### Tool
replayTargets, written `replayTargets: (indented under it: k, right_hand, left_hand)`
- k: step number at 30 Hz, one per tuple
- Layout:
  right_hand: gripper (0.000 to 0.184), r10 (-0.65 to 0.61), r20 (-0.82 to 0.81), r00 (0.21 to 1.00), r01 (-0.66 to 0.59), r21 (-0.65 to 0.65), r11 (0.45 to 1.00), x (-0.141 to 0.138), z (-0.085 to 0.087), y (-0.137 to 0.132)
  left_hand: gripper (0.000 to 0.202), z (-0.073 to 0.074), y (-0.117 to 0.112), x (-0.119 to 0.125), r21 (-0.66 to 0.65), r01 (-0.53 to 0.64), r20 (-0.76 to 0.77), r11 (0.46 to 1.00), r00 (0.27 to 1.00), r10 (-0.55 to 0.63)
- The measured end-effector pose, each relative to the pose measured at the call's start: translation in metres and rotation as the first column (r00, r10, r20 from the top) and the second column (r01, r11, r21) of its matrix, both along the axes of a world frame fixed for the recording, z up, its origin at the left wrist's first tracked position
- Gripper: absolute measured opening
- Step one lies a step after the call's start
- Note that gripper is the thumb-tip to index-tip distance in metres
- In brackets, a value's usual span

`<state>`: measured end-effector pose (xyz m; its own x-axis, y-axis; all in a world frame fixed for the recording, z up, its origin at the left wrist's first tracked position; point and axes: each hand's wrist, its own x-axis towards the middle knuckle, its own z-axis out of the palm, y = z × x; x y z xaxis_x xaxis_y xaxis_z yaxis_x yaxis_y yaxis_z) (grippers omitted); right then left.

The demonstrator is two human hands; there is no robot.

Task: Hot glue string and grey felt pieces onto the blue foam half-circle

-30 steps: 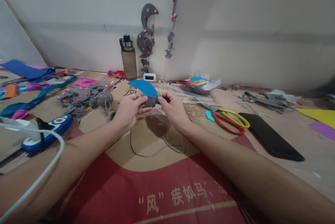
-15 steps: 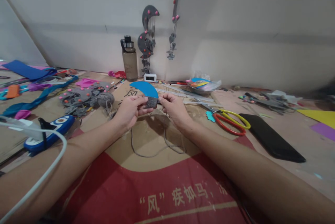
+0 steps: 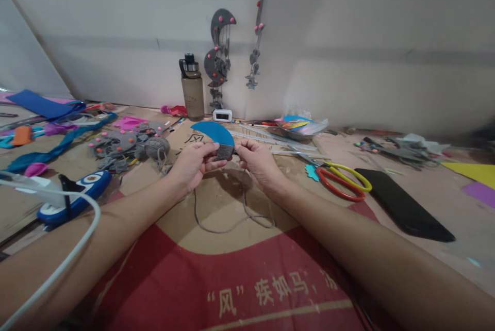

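Note:
My left hand [image 3: 193, 163] pinches the lower end of a blue crescent-shaped felt piece [image 3: 213, 132], held up over the cardboard. My right hand [image 3: 257, 162] is closed in a pinch at that same grey-wrapped end [image 3: 224, 152], thumb and fingers pressed together. A loop of grey yarn [image 3: 232, 217] hangs from between my hands and lies on the cardboard below them.
Red-and-yellow-handled scissors [image 3: 340, 179] and a black phone [image 3: 402, 207] lie to the right. A water bottle [image 3: 192, 88] and small clock [image 3: 222, 114] stand by the wall. Grey felt pieces and a yarn ball [image 3: 157, 146] sit left, near a blue glue gun [image 3: 73, 197] with white cable.
Both hands stay pinched on the blue piece's end; the view has shifted slightly and the fingers have made only small movements.

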<state>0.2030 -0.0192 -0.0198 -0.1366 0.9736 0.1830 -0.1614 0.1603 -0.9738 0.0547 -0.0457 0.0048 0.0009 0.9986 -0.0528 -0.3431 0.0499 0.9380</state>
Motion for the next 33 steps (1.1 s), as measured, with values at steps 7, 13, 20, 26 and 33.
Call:
replayTargets:
  k: [7, 13, 20, 26, 33]
  right_hand:
    - [0.021, 0.032, -0.002, 0.999, -0.032, 0.009, 0.999, -0.001, 0.001, -0.003]
    - [0.021, 0.042, -0.033, 0.999, -0.043, -0.022, 0.999, -0.001, 0.003, -0.008]
    - [0.024, 0.042, -0.042, 0.998, -0.044, -0.035, 0.998, -0.002, 0.000, -0.006]
    - [0.023, 0.015, -0.076, 0.997, -0.020, -0.058, 0.998, -0.005, -0.003, -0.008]
    - [0.025, 0.015, -0.123, 0.992, -0.025, -0.083, 0.996, -0.007, -0.001, -0.013]
  left_hand:
    - [0.004, -0.003, 0.002, -0.001, 0.011, 0.006, 0.010, 1.000, 1.000, -0.006]
    - [0.007, -0.009, 0.005, -0.001, -0.015, 0.040, 0.035, 0.999, 0.999, -0.040]
    - [0.006, -0.008, 0.004, -0.001, -0.023, 0.042, 0.040, 0.999, 0.998, -0.041]
    - [0.007, -0.010, 0.006, -0.003, -0.027, 0.054, 0.030, 0.998, 0.998, -0.053]
    - [0.007, -0.007, 0.007, -0.005, -0.041, 0.074, 0.020, 0.996, 0.997, -0.073]
